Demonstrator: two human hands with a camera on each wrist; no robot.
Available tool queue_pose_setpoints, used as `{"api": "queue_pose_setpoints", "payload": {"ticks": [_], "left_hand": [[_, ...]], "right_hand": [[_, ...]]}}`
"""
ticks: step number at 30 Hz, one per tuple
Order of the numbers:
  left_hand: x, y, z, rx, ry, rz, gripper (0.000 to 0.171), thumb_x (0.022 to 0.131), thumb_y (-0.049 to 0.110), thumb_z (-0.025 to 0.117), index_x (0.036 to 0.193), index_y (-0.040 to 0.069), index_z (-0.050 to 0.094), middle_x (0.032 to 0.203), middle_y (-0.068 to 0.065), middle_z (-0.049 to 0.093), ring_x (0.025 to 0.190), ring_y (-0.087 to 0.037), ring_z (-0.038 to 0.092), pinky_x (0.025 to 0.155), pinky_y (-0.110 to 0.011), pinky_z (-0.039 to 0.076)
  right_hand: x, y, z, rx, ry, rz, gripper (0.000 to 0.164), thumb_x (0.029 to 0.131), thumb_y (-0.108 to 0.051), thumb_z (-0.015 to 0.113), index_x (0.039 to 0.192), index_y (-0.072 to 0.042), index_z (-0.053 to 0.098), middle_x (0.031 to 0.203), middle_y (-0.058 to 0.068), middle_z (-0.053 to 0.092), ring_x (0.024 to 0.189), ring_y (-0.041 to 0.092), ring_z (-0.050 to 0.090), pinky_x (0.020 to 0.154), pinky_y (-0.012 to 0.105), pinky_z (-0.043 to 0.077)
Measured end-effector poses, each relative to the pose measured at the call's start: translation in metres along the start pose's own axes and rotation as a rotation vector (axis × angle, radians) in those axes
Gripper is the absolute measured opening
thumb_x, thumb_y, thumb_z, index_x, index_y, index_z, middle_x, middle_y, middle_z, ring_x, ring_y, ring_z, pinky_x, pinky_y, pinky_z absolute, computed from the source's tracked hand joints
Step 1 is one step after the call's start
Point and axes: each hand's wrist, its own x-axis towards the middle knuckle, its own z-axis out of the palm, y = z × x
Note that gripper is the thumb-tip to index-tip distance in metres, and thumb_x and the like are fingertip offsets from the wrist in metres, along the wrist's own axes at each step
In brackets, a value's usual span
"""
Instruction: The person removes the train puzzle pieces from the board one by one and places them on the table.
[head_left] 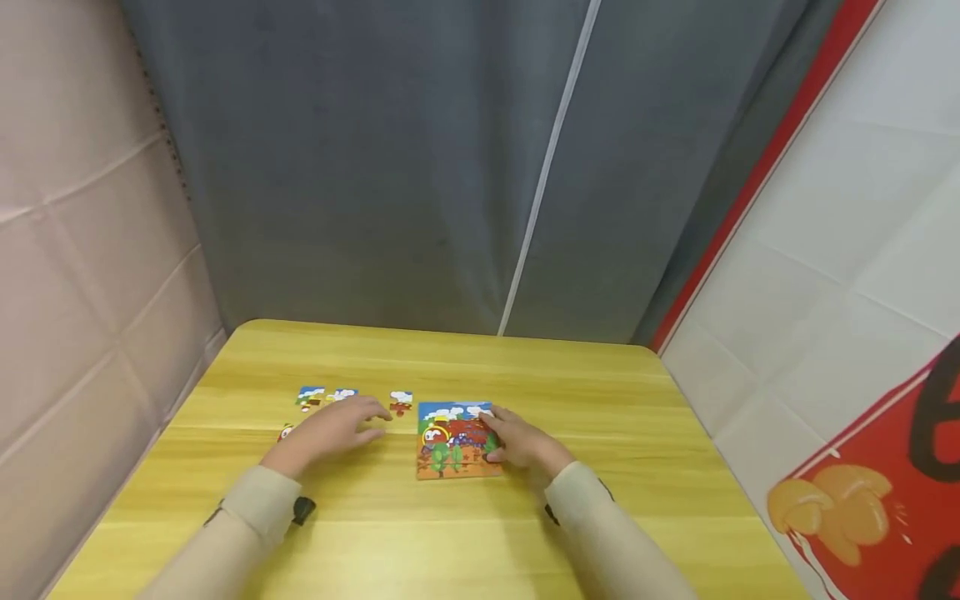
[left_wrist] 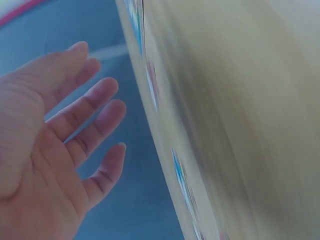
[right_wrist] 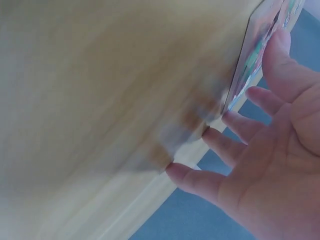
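A square cartoon jigsaw puzzle lies flat near the middle of the table. My right hand rests at its right edge; in the right wrist view the thumb is over the puzzle and the other fingers reach down to the tabletop beside it. My left hand hovers above the table left of the puzzle, fingers relaxed and holding nothing. Just beyond its fingertips lies a loose puzzle piece. More loose pieces lie behind the left hand, and one piece is partly hidden by it.
The yellow wood-grain table ends at a grey curtain behind. A pale cloth wall borders the left side. On the right hangs a white panel with a red printed area.
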Motion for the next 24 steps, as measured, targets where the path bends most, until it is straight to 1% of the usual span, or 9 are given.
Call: {"api": "queue_pose_setpoints", "payload": {"ticks": [3,6,8,9,11,14,16,20,24], "left_hand": [[0.027,0.027,0.016,0.041,-0.021,0.066,0.028,0.098,0.019,0.068,0.123,0.009,0.07,0.128,-0.009,0.065,0.122,-0.032,0.059,0.104,-0.051,0.046],[0.051,0.047,0.03,0.083,-0.023,0.126,0.029,0.096,0.021,0.07,0.123,0.009,0.07,0.126,-0.007,0.065,0.119,-0.029,0.059,0.103,-0.048,0.047],[0.062,0.058,0.037,0.1,-0.058,0.141,0.03,0.096,0.024,0.071,0.122,0.009,0.069,0.122,-0.005,0.065,0.113,-0.026,0.06,0.099,-0.045,0.05],[0.064,0.061,0.041,0.112,-0.089,0.14,0.033,0.096,0.027,0.071,0.124,0.009,0.068,0.125,-0.005,0.065,0.115,-0.027,0.059,0.099,-0.045,0.049],[0.065,0.066,0.047,0.136,-0.15,0.124,0.039,0.095,0.03,0.072,0.128,0.009,0.067,0.13,-0.005,0.063,0.119,-0.027,0.058,0.1,-0.045,0.049],[0.057,0.065,0.054,0.171,-0.216,0.08,0.048,0.095,0.034,0.072,0.136,0.013,0.063,0.143,-0.004,0.057,0.129,-0.027,0.053,0.102,-0.048,0.048],[0.052,0.065,0.056,0.173,-0.211,0.071,0.051,0.094,0.034,0.073,0.14,0.015,0.062,0.149,-0.004,0.053,0.134,-0.029,0.049,0.103,-0.054,0.047],[0.048,0.071,0.055,0.143,-0.185,0.084,0.05,0.094,0.03,0.074,0.14,0.015,0.062,0.149,-0.005,0.053,0.135,-0.033,0.048,0.101,-0.064,0.044],[0.047,0.078,0.054,0.14,-0.17,0.097,0.047,0.095,0.027,0.073,0.138,0.013,0.063,0.147,-0.006,0.055,0.134,-0.033,0.049,0.101,-0.067,0.043]], "right_hand": [[-0.002,0.002,0.001,-0.051,0.016,0.008,0.078,0.095,-0.034,0.068,0.16,-0.013,0.032,0.168,0.015,0.015,0.152,0.039,0.016,0.116,0.063,0.025],[-0.002,0.003,0.002,-0.084,0.037,0.022,0.077,0.094,-0.035,0.069,0.159,-0.013,0.034,0.168,0.014,0.016,0.152,0.039,0.017,0.111,0.071,0.026],[-0.001,0.004,0.003,-0.1,0.046,0.023,0.077,0.094,-0.036,0.069,0.159,-0.014,0.034,0.168,0.013,0.016,0.152,0.039,0.017,0.109,0.074,0.026],[0.0,0.004,0.005,-0.111,0.045,0.016,0.077,0.095,-0.037,0.068,0.159,-0.014,0.034,0.168,0.013,0.016,0.152,0.039,0.018,0.11,0.072,0.026],[0.001,0.003,0.009,-0.126,0.043,0.001,0.076,0.096,-0.04,0.066,0.16,-0.015,0.033,0.168,0.012,0.016,0.152,0.038,0.018,0.111,0.07,0.027],[0.002,0.002,0.016,-0.15,0.035,-0.007,0.077,0.097,-0.044,0.062,0.161,-0.017,0.03,0.169,0.01,0.014,0.153,0.036,0.018,0.113,0.066,0.029],[0.002,0.0,0.018,-0.157,0.035,0.009,0.077,0.097,-0.045,0.061,0.161,-0.019,0.029,0.169,0.008,0.013,0.153,0.034,0.017,0.112,0.066,0.029],[0.001,0.0,0.015,-0.177,0.031,0.048,0.077,0.096,-0.044,0.061,0.162,-0.02,0.028,0.17,0.007,0.011,0.154,0.033,0.016,0.112,0.066,0.03],[0.0,0.003,0.011,-0.183,0.024,0.055,0.077,0.097,-0.043,0.061,0.162,-0.021,0.027,0.17,0.007,0.011,0.154,0.034,0.015,0.111,0.067,0.031]]}}
